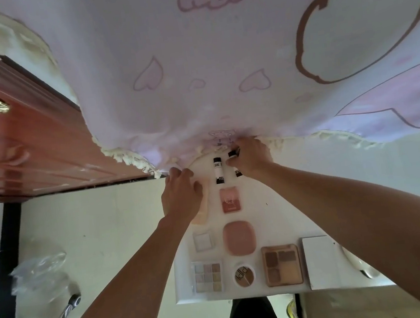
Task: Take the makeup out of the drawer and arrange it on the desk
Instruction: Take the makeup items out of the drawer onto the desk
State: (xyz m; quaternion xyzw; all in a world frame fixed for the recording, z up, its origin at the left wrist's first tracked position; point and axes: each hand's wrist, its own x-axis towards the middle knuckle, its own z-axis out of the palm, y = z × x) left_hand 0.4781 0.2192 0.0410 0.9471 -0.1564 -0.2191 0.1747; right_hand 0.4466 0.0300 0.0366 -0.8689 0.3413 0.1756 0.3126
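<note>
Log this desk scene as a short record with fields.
right hand: fingers grip a black-white tube
left hand: over a peach item, grip unclear
second tube: lying on the desk, beside the right hand
middle: pink palette, pink compact
near row: pastel palette, round pot, brown palette
</note>
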